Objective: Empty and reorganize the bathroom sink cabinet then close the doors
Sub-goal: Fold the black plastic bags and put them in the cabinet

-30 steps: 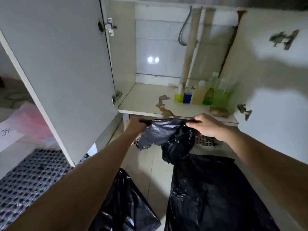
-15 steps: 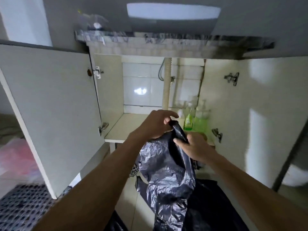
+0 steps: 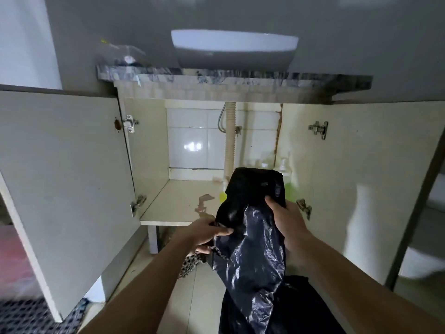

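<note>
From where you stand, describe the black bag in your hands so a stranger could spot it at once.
Start at the white basin on the marble counter, then drop to the open cabinet beneath it. In front of its shelf, the left hand and right hand grip a crinkled, glossy black plastic bag. Unlike the second black bag lying on the floor below, this one is held up in the air.

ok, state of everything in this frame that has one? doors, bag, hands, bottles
left cabinet door: open wide
right cabinet door: open wide
black plastic bag: lifted, crumpled, gripped by both hands
left hand: shut on the bag's left edge
right hand: shut on the bag's right side
green bottles: upright on shelf, mostly hidden by bag
</note>
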Motion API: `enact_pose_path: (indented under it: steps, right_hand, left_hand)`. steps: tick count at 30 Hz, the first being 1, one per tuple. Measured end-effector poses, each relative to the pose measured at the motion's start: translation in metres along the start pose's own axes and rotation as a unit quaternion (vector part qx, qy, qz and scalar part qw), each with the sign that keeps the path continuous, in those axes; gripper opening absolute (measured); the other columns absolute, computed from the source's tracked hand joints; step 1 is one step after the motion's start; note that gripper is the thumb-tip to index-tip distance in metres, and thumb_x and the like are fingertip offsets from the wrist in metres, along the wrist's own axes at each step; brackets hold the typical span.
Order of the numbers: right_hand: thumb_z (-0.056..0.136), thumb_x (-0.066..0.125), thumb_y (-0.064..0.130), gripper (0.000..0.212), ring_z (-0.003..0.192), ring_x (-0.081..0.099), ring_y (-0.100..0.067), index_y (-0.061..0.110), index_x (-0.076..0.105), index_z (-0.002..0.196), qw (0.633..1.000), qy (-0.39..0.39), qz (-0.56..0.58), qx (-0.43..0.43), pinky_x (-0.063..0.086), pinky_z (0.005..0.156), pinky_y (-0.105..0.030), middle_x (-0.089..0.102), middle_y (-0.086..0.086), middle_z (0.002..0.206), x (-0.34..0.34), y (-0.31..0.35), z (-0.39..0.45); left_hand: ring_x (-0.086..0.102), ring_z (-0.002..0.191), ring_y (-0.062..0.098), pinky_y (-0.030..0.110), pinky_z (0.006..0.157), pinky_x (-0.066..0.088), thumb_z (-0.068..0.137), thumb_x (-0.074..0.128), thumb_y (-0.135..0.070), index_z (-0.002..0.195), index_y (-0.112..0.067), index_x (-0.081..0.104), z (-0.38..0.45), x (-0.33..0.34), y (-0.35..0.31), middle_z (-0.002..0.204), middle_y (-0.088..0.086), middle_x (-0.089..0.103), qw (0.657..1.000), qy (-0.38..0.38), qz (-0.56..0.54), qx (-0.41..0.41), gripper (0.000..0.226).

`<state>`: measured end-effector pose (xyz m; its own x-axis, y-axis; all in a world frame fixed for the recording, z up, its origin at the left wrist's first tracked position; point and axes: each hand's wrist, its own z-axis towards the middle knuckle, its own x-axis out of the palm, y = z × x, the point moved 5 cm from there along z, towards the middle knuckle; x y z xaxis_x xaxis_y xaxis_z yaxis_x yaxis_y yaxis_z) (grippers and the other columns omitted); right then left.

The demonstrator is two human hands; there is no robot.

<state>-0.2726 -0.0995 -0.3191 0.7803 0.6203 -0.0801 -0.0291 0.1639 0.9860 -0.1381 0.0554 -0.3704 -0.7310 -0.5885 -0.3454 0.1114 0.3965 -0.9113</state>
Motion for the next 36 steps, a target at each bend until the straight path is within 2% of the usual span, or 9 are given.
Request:
enact_pose_path:
  steps: [7,12,15,19,22,25,28,31,36]
  right_hand:
    - [0.091,0.060,0.032,0.013,0.087,0.065,-0.023,0.024,0.065,0.083,0.999,-0.001,0.046,0.006,0.048,0.073,-0.029,0.070,-0.003,0.087,-0.006,0.002,-0.004]
    - [0.093,0.057,0.027,0.021,0.088,0.063,-0.028,0.009,0.067,0.097,0.994,-0.011,-0.111,0.000,0.043,0.075,-0.032,0.064,-0.004,0.083,-0.021,-0.009,0.005]
    - [0.086,0.065,0.019,0.044,0.115,0.056,-0.028,0.008,0.053,0.127,0.934,-0.035,-0.329,-0.133,0.042,0.093,-0.029,0.059,-0.010,0.119,-0.027,-0.001,0.007]
    - [0.081,0.066,0.006,0.074,0.134,0.038,-0.013,0.011,0.031,0.146,0.871,0.044,-0.358,-0.334,0.029,0.112,-0.028,0.040,-0.005,0.148,0.002,0.030,-0.010]
    - [0.078,0.062,0.004,0.075,0.112,0.049,0.006,0.023,0.034,0.145,0.842,0.210,-0.394,-0.303,0.035,0.107,-0.027,0.050,0.000,0.140,0.032,0.012,-0.018]
    - [0.074,0.061,0.016,0.065,0.106,0.060,-0.011,0.038,0.043,0.132,0.845,0.286,-0.377,-0.250,0.050,0.093,-0.033,0.064,0.005,0.119,0.043,-0.008,-0.019]
    - [0.073,0.062,0.015,0.044,0.092,0.062,-0.019,0.024,0.058,0.115,0.832,0.313,-0.415,-0.195,0.048,0.076,-0.029,0.068,-0.003,0.102,0.042,-0.016,-0.018]
    - [0.072,0.065,0.023,0.026,0.087,0.064,-0.017,0.015,0.065,0.097,0.817,0.340,-0.435,-0.166,0.050,0.074,-0.031,0.068,-0.002,0.096,0.041,-0.025,-0.021]
    - [0.077,0.065,0.021,0.018,0.060,0.050,-0.013,0.004,0.061,0.081,0.844,0.293,-0.420,-0.157,0.035,0.053,-0.027,0.057,-0.002,0.070,0.027,-0.011,-0.019]
  left_hand:
    - [0.061,0.099,0.026,0.040,0.092,0.045,0.086,0.067,-0.014,0.098,-0.017,0.067,-0.002,0.004,-0.026,0.110,0.014,0.068,0.994,0.021,0.012,0.111,0.012]
    - [0.052,0.057,0.013,0.029,0.060,0.039,0.090,0.060,-0.007,0.099,0.000,0.067,-0.006,-0.015,-0.048,0.068,0.005,0.062,0.970,-0.081,0.019,0.228,0.013]
    - [0.050,0.051,-0.001,0.026,0.057,0.039,0.089,0.060,-0.008,0.089,-0.011,0.070,-0.012,-0.024,-0.064,0.061,-0.012,0.061,0.937,-0.133,0.122,0.300,0.010]
    - [0.066,0.077,0.021,0.037,0.074,0.051,0.090,0.060,-0.009,0.104,-0.015,0.072,-0.016,-0.016,-0.076,0.087,0.001,0.071,0.917,-0.050,0.239,0.317,0.019]
    - [0.059,0.079,0.019,0.030,0.074,0.045,0.090,0.060,-0.009,0.106,-0.014,0.071,-0.022,0.000,-0.078,0.088,0.002,0.067,0.911,0.051,0.292,0.288,0.020]
    - [0.055,0.070,-0.007,0.010,0.068,0.038,0.090,0.061,-0.010,0.109,-0.014,0.072,-0.030,0.009,-0.078,0.077,-0.018,0.065,0.907,0.102,0.317,0.259,0.022]
    - [0.058,0.078,0.002,0.019,0.075,0.041,0.088,0.064,-0.017,0.106,-0.022,0.074,-0.031,0.009,-0.075,0.086,-0.008,0.070,0.901,0.122,0.339,0.241,0.021]
    - [0.061,0.087,0.007,0.025,0.085,0.044,0.087,0.065,-0.020,0.103,-0.025,0.074,-0.029,0.002,-0.068,0.094,-0.008,0.072,0.905,0.122,0.340,0.225,0.019]
    - [0.065,0.093,0.014,0.036,0.091,0.049,0.075,0.076,-0.038,0.099,-0.027,0.071,-0.020,-0.010,-0.055,0.094,-0.008,0.072,0.914,0.095,0.344,0.194,0.027]
